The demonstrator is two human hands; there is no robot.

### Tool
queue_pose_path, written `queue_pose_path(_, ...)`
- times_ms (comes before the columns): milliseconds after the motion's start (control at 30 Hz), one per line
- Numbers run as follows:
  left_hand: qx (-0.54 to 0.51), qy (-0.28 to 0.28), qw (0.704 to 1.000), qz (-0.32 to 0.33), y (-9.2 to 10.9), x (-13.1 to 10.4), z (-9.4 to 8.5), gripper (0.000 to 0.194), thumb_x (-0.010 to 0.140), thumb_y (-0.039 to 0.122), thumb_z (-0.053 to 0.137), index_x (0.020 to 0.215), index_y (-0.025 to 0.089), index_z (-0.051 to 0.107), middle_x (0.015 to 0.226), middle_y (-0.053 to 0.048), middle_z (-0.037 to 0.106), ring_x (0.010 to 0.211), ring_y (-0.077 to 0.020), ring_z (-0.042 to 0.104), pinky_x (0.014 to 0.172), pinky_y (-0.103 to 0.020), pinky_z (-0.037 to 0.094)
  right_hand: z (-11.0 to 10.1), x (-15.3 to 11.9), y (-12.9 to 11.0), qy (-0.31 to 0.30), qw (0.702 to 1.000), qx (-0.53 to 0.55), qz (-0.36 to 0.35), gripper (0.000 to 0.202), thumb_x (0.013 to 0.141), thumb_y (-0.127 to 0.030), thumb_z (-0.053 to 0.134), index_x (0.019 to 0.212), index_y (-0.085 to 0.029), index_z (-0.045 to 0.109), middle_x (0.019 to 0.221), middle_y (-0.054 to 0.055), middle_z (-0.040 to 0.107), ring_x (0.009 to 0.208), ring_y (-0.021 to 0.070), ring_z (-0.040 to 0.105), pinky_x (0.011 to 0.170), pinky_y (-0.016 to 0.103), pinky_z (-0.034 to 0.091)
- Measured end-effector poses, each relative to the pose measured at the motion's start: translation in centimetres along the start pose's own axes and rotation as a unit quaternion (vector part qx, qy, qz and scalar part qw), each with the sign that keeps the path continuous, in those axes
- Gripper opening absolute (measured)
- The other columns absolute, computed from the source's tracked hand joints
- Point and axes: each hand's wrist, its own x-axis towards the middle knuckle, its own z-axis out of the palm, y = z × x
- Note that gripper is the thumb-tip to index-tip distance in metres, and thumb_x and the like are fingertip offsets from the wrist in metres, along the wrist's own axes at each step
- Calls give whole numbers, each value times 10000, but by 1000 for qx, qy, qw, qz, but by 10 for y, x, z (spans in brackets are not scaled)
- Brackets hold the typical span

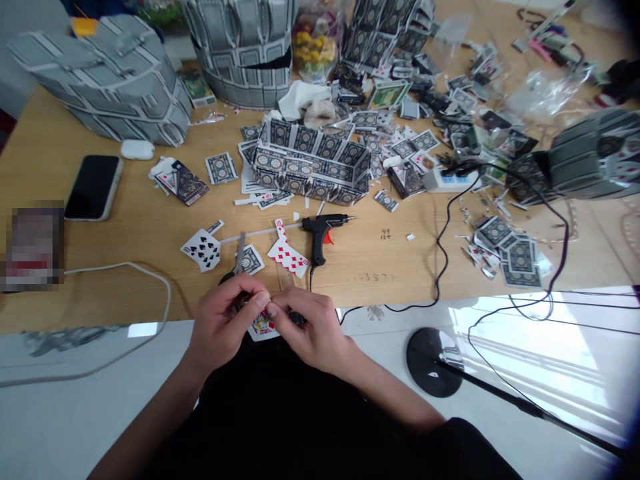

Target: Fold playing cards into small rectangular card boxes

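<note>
My left hand (225, 323) and my right hand (313, 327) meet at the table's front edge, thumbs and fingertips pinched together around something too small to make out. Just below the fingertips a face card (263, 327) shows, partly covered by the hands. Scissors (241, 253) lie beyond my left hand, by a patterned card (251, 260). A cut ten of diamonds (289, 259) is beyond the fingertips, and a spade card (201, 249) sits farther left. The black glue gun (320, 237) rests on its side beyond my right hand.
Behind stands a box made of folded cards (310, 163). Large grey card-built pieces (125, 80) line the back. A phone (93, 188) and a white case (137, 149) lie left. Card scraps, a power strip (450, 180) and a black cable (443, 250) are right.
</note>
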Motion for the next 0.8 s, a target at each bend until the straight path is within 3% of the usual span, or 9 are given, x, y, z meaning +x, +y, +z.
queue_pose_path(233,-9,-14,999,-46,-2,-2,-4,151,1066,267,676,935,211,728,785,21,663,683,-107,597,632,-188,486,-5,-1,3,32,999,11,20,167,1057,-236,700,904,-181,739,734,-8,666,653,121,590,651,252,473)
queue_pose_path(433,-27,-17,999,-30,-2,1,-6,165,1030,252,717,873,202,729,774,7,671,686,-117,595,641,-206,487,-7,-1,1,19,996,54,72,211,1051,-258,680,858,-182,716,715,-12,665,628,114,569,620,240,460)
queue_pose_path(600,-28,-22,998,-54,-1,0,-2,184,1012,281,735,848,196,736,757,4,666,670,-116,577,615,-212,459,-9,4,-2,-6,989,88,120,295,1040,-336,678,787,-187,645,655,-38,582,582,103,475,561,240,387)
queue_pose_path(800,-59,-45,991,-108,0,-1,1,270,1001,355,734,795,182,704,705,11,595,645,-115,513,587,-212,429,-6,7,4,-33,981,119,151,490,1064,-411,663,672,-212,446,639,-64,369,605,103,326,553,266,275)
